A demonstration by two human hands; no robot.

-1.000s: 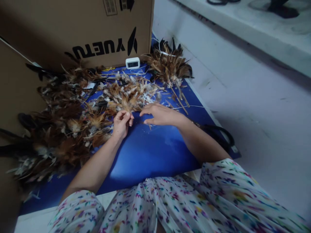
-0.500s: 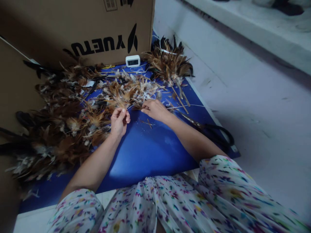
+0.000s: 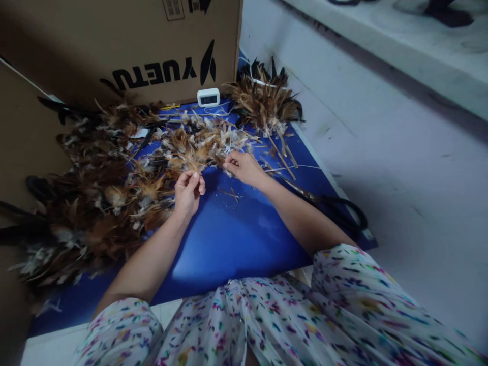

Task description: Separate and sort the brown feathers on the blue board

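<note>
My left hand (image 3: 187, 193) is closed in a pinch at the near edge of a heap of loose brown feathers (image 3: 194, 150). Whatever its thumb and forefinger hold is too small to make out. To its right, my right hand (image 3: 246, 168) has thumb and fingers drawn together over the same heap. Brownish feathers lie right at these fingertips, and I cannot tell whether one is gripped. Thin white string (image 3: 292, 166) runs across the blue tabletop (image 3: 224, 239) to the right of this hand. A large pile of feather tufts (image 3: 102, 203) covers the left side.
Black-handled scissors (image 3: 335, 208) lie near the right edge by the wall. A tied feather bundle (image 3: 267, 99) stands at the back right, with a small white digital timer or clock (image 3: 208, 97) beside it. A big cardboard box (image 3: 152, 46) closes off the back.
My right hand has shifted slightly up and away over the feathers, its fingers drawn closer together. My left hand keeps its pinch in almost the same spot.
</note>
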